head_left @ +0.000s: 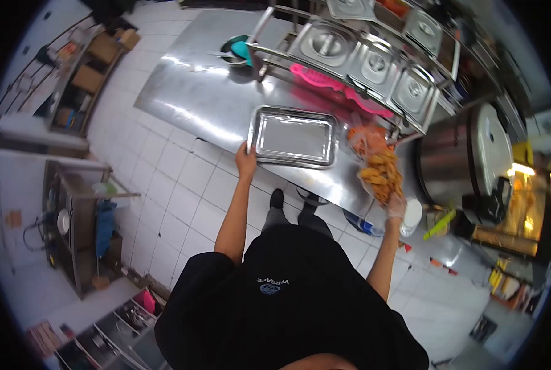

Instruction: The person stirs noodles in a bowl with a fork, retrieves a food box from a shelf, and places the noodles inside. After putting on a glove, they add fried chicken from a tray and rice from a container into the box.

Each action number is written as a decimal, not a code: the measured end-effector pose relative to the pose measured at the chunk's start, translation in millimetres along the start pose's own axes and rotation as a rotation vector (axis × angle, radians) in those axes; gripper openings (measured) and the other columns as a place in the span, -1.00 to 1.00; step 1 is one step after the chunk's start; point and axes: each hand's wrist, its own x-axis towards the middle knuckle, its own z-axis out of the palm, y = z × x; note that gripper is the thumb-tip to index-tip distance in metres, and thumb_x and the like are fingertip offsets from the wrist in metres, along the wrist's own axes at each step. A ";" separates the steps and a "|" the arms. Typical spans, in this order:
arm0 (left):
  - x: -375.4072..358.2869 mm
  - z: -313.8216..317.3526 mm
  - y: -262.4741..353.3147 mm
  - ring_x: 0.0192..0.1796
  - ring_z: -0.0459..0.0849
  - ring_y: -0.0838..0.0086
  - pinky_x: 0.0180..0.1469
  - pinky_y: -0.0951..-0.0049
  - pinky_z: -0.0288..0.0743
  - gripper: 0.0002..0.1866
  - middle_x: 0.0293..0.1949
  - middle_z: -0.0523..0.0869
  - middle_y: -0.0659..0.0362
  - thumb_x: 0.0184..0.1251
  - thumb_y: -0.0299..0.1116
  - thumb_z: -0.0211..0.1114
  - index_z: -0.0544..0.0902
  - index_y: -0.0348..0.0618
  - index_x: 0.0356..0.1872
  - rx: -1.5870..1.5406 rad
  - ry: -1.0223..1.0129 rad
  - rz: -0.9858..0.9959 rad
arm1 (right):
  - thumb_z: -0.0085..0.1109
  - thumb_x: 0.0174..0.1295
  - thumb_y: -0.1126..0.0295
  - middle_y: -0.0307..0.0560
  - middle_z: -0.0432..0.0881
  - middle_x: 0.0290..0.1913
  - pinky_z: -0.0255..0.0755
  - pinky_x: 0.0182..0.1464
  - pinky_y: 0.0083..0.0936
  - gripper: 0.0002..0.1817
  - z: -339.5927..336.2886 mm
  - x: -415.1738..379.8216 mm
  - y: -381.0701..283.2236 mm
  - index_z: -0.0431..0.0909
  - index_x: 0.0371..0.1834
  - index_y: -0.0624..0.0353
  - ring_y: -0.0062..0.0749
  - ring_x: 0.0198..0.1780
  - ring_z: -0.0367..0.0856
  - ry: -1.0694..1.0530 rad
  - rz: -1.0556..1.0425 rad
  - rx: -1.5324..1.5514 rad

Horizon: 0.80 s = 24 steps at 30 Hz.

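A shiny rectangular metal tray [294,165] lies near the front edge of the steel table, with nothing visible in it. At its left side my left hand [246,163] is closed on the rim. My right hand [396,206], in a clear plastic glove, is at the near end of a heap of golden-brown fried food pieces [382,174]. The heap sits in a pale, thin-walled holder whose kind I cannot make out, and my fingers seem closed on its edge. Just behind it is a clear plastic bag [366,137] with orange contents.
A rack of lidded steel food pans [325,44] rises at the back, with pink baskets [317,76] beneath. To the right stand a large metal pot [451,157] and a lit food display [522,216]. A dark bowl [229,50] with a turquoise item is at back left.
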 end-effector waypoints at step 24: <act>111.9 -10.0 10.3 0.09 0.57 0.14 0.15 0.33 0.37 -0.67 0.01 0.63 -0.08 0.31 -0.38 0.17 0.55 -0.28 0.06 0.032 -0.099 0.010 | 0.17 -0.01 0.27 0.15 0.45 -0.08 0.43 0.00 -0.14 -0.45 302.2 -54.9 -272.7 0.33 0.09 0.23 0.01 0.00 0.48 -0.131 -0.685 -0.683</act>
